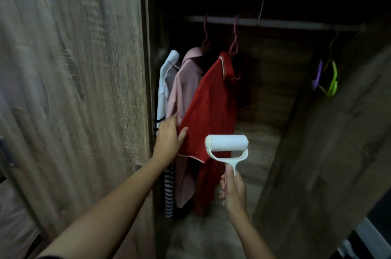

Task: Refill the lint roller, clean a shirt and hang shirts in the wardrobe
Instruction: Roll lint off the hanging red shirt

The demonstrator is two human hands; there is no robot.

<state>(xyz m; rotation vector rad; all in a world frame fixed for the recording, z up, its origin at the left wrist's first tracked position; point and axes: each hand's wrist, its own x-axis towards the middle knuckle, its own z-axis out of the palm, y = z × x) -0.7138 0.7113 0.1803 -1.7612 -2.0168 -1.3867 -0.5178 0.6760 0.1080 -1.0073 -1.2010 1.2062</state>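
A red shirt [211,106] hangs on a pink hanger [234,42] from the wardrobe rail [296,23]. Left of it hang a pink shirt [186,85] and a white shirt [167,76], with a striped garment [169,191] below. My left hand [169,140] holds the red shirt's left sleeve, thumb on the front and fingers behind the cloth. My right hand [233,191] grips the handle of a white lint roller [226,144], held upright in front of the red shirt's lower part, its roll close to the cloth.
The wardrobe's left door [74,89] stands open on the left and the right door [338,142] on the right. Purple and green hangers [326,76] hang without clothes at the rail's right end. The wardrobe floor [254,142] lies behind the shirts.
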